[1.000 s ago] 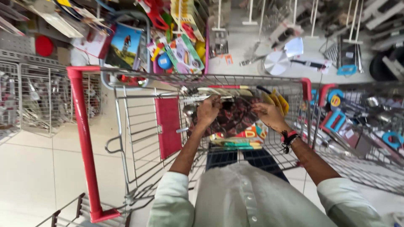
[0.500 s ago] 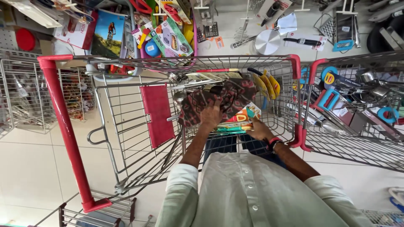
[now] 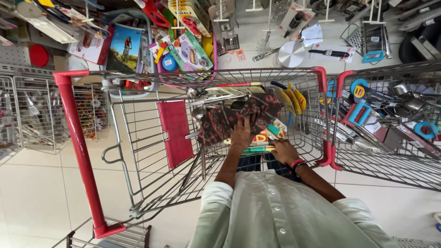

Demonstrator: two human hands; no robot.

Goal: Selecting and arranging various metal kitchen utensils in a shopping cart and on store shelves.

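A dark red patterned cloth (image 3: 239, 117) lies bunched in the wire shopping cart (image 3: 151, 183), on top of other goods. My left hand (image 3: 241, 134) reaches into the cart and grips the cloth's near edge. My right hand (image 3: 284, 150), with a red band and a watch at the wrist, sits lower. It rests on colourful flat packets (image 3: 271, 131) and green pens (image 3: 257, 149), and its fingers are partly hidden. A metal ladle (image 3: 198, 112) lies beside the cloth. Yellow tools (image 3: 294, 98) stand at the cart's far right corner.
The cart has a red handle bar (image 3: 80, 151) at left and a red seat flap (image 3: 177, 133). A second wire cart (image 3: 390, 156) of kitchen utensils stands against it on the right. Shelves of toys, books and hanging kitchenware (image 3: 183, 46) fill the top. The floor is pale tile (image 3: 36, 193).
Both hands held the cloth up a second ago. My right hand has since let go and dropped toward the packets, while my left hand stays on the cloth.
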